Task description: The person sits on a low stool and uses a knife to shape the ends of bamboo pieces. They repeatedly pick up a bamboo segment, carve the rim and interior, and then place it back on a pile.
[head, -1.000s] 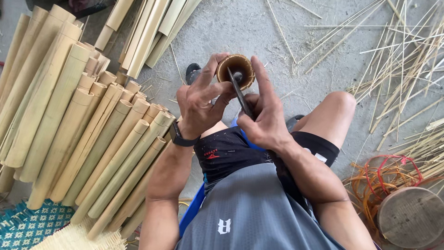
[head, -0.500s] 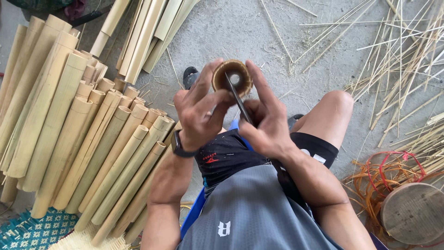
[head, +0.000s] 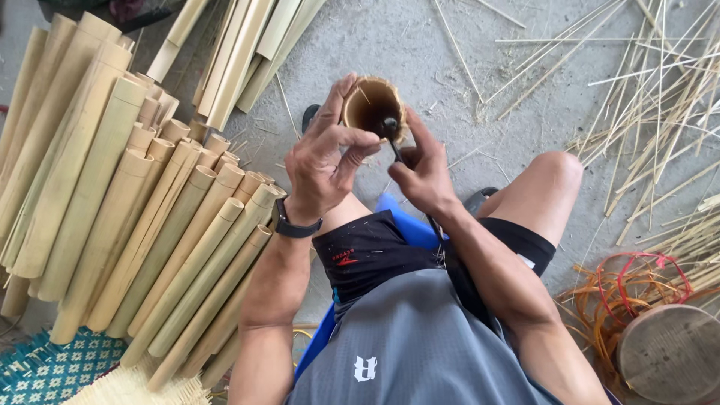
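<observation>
Bamboo in hand: a seated person holds a short bamboo tube (head: 373, 107) upright between the knees, its open mouth turned up toward the head camera and its long axis running down and away toward the concrete floor (head: 450, 90). The left hand (head: 326, 161) wraps the tube's left wall — thumb and forefinger curled round the rim, the other fingers (head: 346, 166) bent in beside it. The right hand (head: 424, 172) sits just to the right of the rim, fingers pressed together around a thin dark tool (head: 391, 135) whose rounded end rests inside the opening, at its right-hand edge. Both hands touch the tube; the left carries it, the right works at its mouth, so the tube lies just above and between the two sets of fingers. A dark wristband (head: 294, 223) circles the left wrist. Split bamboo halves (head: 150, 225) are stacked along the floor's left side, thin slivers (head: 645, 90) lie scattered toward its upper right corner, and a coil of orange cane (head: 615, 292) sits at lower right beside a round wooden block (head: 671, 352).
</observation>
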